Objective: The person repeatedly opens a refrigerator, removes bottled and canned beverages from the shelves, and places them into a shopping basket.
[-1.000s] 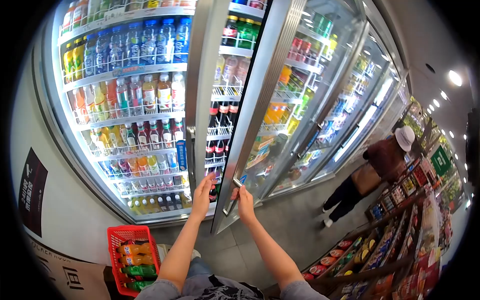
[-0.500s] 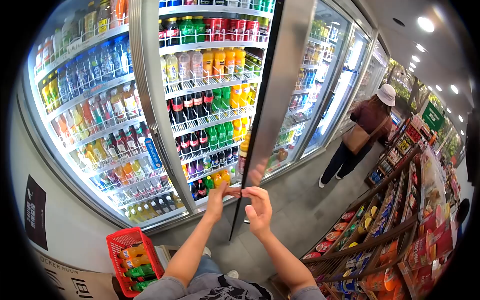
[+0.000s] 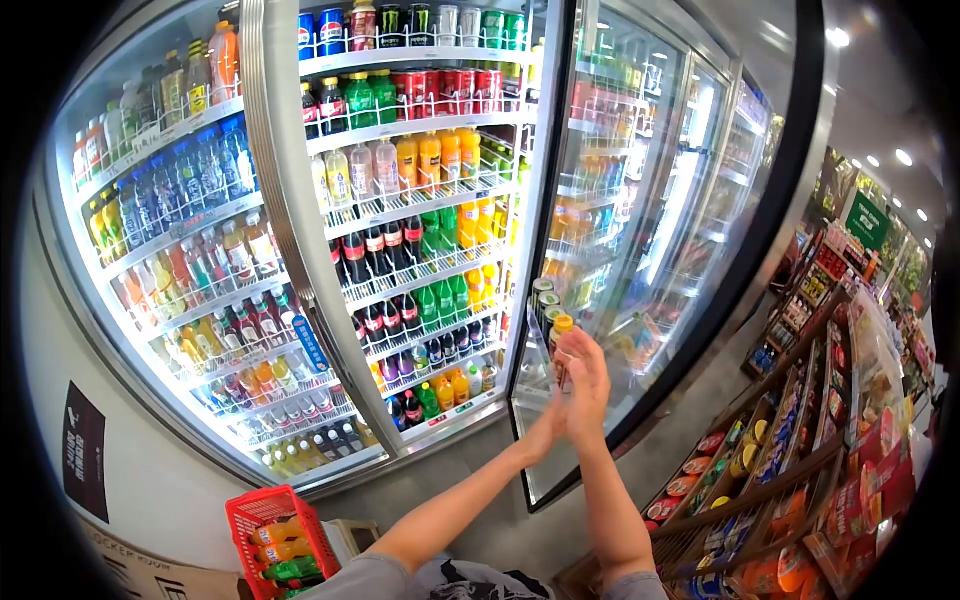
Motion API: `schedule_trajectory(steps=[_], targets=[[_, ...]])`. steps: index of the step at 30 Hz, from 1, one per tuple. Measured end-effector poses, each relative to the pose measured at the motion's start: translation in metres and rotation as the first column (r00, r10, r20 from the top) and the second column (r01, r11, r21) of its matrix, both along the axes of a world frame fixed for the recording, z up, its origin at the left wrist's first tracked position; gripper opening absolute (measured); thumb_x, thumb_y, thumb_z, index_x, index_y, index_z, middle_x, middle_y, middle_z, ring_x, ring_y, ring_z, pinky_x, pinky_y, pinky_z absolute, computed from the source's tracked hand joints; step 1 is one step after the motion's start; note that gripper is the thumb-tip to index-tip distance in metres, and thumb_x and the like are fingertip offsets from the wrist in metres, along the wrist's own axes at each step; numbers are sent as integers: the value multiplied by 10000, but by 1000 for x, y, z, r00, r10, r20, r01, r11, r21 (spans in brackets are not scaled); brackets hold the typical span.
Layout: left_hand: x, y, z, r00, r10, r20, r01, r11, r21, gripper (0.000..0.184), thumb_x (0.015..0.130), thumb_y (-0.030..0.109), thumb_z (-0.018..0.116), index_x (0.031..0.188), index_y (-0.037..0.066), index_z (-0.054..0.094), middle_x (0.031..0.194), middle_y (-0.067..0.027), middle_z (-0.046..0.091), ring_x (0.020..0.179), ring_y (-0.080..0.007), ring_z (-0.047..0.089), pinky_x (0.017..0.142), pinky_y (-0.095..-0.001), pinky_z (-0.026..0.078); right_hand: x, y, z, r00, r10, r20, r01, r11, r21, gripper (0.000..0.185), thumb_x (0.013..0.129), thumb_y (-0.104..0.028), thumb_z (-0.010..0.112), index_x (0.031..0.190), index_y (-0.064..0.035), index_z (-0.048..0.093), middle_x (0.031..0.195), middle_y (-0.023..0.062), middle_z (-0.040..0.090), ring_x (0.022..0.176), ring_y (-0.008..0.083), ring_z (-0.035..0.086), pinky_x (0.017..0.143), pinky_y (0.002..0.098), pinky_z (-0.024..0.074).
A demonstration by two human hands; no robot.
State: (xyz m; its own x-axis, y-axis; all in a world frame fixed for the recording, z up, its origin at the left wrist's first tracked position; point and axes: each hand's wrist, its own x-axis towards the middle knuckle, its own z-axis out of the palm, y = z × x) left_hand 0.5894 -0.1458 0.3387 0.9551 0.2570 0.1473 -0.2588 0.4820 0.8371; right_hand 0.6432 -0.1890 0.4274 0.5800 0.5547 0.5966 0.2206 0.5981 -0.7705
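Note:
My right hand (image 3: 588, 388) is raised at the glass fridge door (image 3: 640, 330), its fingers stretched out and holding nothing I can see. Beside and below it, my left hand (image 3: 546, 432) reaches to the same spot, its fingers mostly hidden by the right hand. The door stands wide open to the right. Just beyond my right hand shows a yellow-capped bottle (image 3: 562, 326); I cannot tell whether it is behind the glass or mirrored in it. The opened fridge holds shelves of cola bottles (image 3: 392, 240), orange drinks (image 3: 430, 160) and red cans (image 3: 430, 92).
A red basket (image 3: 240, 540) with orange and green bottles stands low on the left. A closed fridge door (image 3: 180, 250) is left of the open one. Snack shelves (image 3: 760, 470) line the right side. Grey floor (image 3: 450, 470) lies below the fridge.
The fridge door has swung further open to the right. Both hands have moved right and up with it; my left fingers no longer show around its edge. The person in the hat is out of sight.

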Motion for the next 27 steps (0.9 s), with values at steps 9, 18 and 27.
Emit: schedule_trajectory(steps=[9,18,27], targets=[[-40,135,55,876,461,138,-480,858,183,818,959,672,43,1550,118,160,1522,-158,359,1432,-283,295,1168,-434,201,36,86,-12,991,99,-88,-103,994,-46,465,993,-236,503,1379,17,446,1300,153,539,1208,225,521,1030,368,419],[-66,279,142,733,618,284,-679,689,255,780,984,626,51,1538,98,202,1514,-190,353,1424,-298,309,1179,-433,202,49,263,44,951,300,-71,-305,951,-60,461,1025,-297,453,1390,-16,471,1285,158,574,1186,229,557,1001,350,442],[-18,427,233,701,601,385,-713,600,363,818,990,628,92,1511,15,240,1533,-196,318,1442,-282,271,1196,-402,123,97,404,118,952,304,-25,-305,949,-78,522,1035,-373,365,1389,2,449,1278,167,586,1169,226,568,999,364,450]])
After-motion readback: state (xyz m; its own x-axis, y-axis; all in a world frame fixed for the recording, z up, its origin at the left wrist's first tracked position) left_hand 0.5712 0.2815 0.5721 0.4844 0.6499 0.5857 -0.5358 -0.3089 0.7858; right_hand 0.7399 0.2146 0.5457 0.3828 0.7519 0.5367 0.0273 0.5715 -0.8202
